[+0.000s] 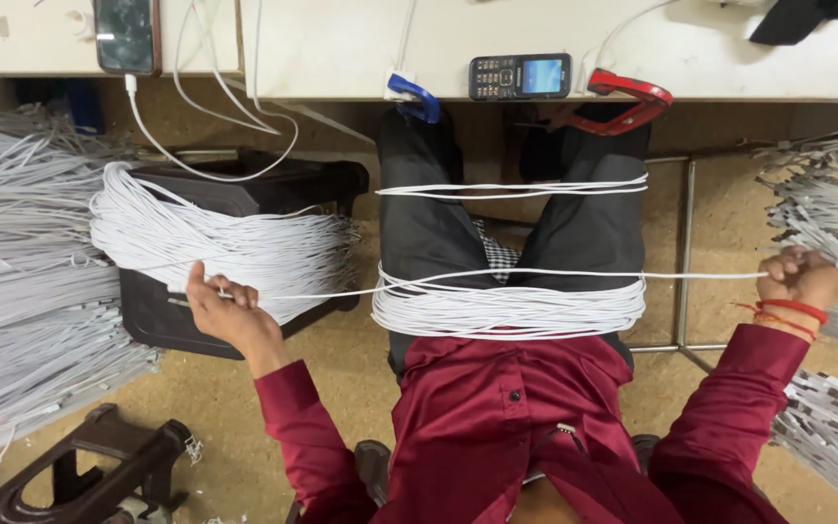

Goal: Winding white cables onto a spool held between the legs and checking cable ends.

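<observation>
**White cable stretched between two hands across the lap**

A single white cable (pixel 700 276) runs in a taut horizontal line from the left hand (pixel 227 309) to the right hand (pixel 799 278), passing over the thighs of a seated person in a dark red shirt. The left hand pinches the cable's end beside a heap of white cables (pixel 215 243) draped over a dark stool (pixel 264 189). The right hand is clenched around the other end, near a stack of cable bundles (pixel 831 194) at the right edge; red threads circle that wrist. A thick bunch of cables (pixel 506 309) lies across the lap just below the stretched one, and a thinner bunch (pixel 511 188) crosses the knees. Ahead, a pale table (pixel 341 44) carries a keypad phone (pixel 520 76), a smartphone (pixel 126 34), a blue clamp (pixel 413 94) and a red clamp (pixel 623 102). More cable bundles (pixel 21 291) fill the left side.
</observation>
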